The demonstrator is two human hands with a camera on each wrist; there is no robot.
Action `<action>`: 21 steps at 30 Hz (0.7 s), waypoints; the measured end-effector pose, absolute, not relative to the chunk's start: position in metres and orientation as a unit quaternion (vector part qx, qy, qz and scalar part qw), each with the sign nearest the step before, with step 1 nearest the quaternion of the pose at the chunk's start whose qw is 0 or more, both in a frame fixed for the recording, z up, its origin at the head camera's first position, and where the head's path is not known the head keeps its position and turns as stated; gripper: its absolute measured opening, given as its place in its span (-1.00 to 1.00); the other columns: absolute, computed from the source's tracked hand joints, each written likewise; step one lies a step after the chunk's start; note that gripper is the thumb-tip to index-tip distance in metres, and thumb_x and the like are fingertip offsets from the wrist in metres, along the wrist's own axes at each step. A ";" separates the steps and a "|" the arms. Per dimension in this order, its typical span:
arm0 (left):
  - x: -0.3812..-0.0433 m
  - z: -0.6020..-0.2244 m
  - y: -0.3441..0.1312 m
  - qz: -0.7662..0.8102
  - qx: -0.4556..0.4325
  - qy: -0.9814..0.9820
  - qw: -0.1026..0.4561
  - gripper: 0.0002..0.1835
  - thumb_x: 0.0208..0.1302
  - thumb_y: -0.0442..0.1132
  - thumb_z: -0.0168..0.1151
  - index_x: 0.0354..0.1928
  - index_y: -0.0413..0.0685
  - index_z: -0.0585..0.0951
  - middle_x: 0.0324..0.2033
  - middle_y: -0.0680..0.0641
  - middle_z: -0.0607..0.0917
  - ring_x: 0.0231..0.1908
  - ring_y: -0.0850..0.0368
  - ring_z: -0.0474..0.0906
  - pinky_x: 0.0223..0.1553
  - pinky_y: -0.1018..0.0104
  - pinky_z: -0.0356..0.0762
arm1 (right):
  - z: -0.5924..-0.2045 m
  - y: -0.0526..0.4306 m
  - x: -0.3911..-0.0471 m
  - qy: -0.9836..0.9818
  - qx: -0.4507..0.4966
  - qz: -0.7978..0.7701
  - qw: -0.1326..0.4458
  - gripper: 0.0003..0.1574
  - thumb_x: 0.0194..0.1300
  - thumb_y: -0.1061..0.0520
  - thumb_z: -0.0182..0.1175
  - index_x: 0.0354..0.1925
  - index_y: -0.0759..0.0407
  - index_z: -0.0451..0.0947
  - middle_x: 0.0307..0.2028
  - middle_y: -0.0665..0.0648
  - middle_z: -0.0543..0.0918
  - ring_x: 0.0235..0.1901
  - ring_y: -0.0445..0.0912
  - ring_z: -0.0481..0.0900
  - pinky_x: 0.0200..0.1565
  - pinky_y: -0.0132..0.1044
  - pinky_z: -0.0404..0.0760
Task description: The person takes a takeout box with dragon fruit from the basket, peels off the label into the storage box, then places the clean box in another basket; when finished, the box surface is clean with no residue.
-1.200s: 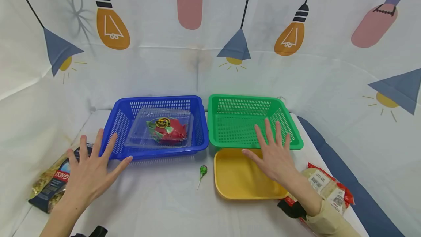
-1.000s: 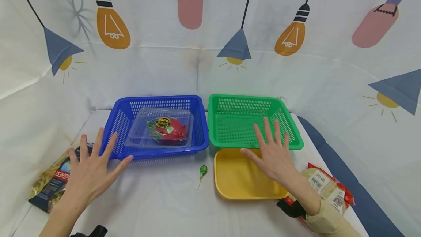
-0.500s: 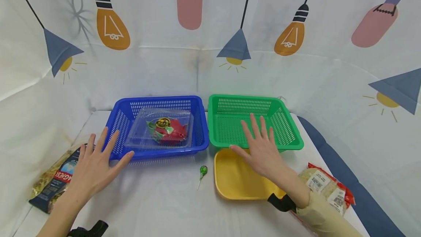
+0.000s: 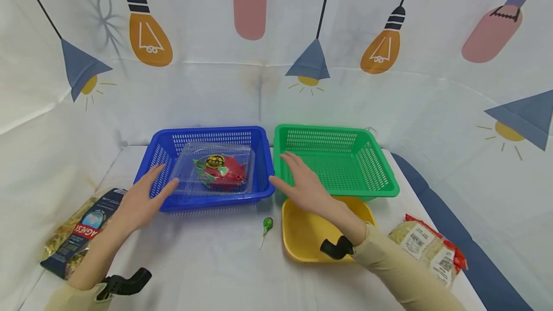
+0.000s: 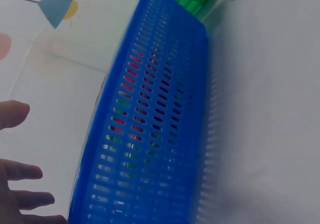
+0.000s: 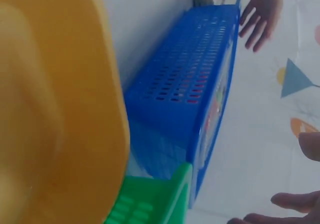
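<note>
My left hand [image 4: 140, 200] hovers at the left front corner of the blue basket [image 4: 207, 200], thumb and fingers apart, holding nothing. My right hand [image 4: 304, 186], also free of any object, hangs over the left front corner of the green basket [image 4: 337, 186], fingers pointing toward the blue basket. Inside the blue basket lies a clear plastic box [image 4: 183, 174] with a red and green dragon fruit [image 4: 233, 172] in it, under a black and yellow label. In the right wrist view, the left hand [image 6: 265, 14] shows beyond the blue basket [image 6: 175, 59].
A yellow tray [image 4: 306, 239] stands in front of the green basket. Between the hands lies a green-wrapped lollipop [image 4: 268, 224]. An AGNESI pasta bag [image 4: 86, 229] lies at the left, a red-edged food bag [image 4: 432, 248] at the right. A printed white cloth [image 4: 259, 95] hangs behind.
Both hands have turned from palms-down with spread fingers to palms facing inward. My right hand has moved left from the green basket's right half; my left has shifted slightly right.
</note>
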State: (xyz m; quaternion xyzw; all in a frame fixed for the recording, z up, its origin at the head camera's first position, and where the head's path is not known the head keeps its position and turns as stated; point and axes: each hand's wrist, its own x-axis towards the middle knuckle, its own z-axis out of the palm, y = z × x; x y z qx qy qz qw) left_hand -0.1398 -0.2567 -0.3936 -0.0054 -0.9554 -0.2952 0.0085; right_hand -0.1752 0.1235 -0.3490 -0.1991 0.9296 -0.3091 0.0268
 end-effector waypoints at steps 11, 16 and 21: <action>-0.180 -0.393 -0.259 -0.413 0.026 -0.909 -0.055 -0.09 0.49 0.33 -0.18 0.58 -0.17 -0.04 0.49 -0.47 0.00 0.44 -0.52 -0.03 0.30 -0.50 0.04 | -0.365 0.069 -0.216 0.886 -0.148 -0.406 0.171 -0.11 0.45 -0.18 0.14 0.54 0.11 0.08 0.44 0.24 0.32 0.36 0.14 0.39 0.25 0.09 0.50; -0.197 -0.395 -0.265 -0.462 0.026 -0.883 -0.082 -0.05 0.47 0.36 -0.18 0.59 -0.17 -0.09 0.52 -0.43 -0.05 0.47 -0.49 -0.10 0.33 -0.48 -0.02 | -0.372 0.054 -0.233 0.872 -0.109 -0.426 0.217 -0.06 0.44 -0.17 0.15 0.56 0.13 0.01 0.48 0.29 0.23 0.44 0.16 0.25 0.38 0.11 0.32; -0.212 -0.398 -0.275 -0.518 0.017 -0.846 -0.124 -0.06 0.49 0.28 -0.10 0.58 -0.21 -0.14 0.53 -0.43 -0.13 0.48 -0.46 -0.13 0.39 -0.37 0.02 | -0.373 0.045 -0.246 0.853 -0.085 -0.442 0.265 0.06 0.44 -0.15 0.17 0.59 0.17 -0.15 0.55 0.22 0.06 0.46 0.15 0.22 0.40 0.10 0.29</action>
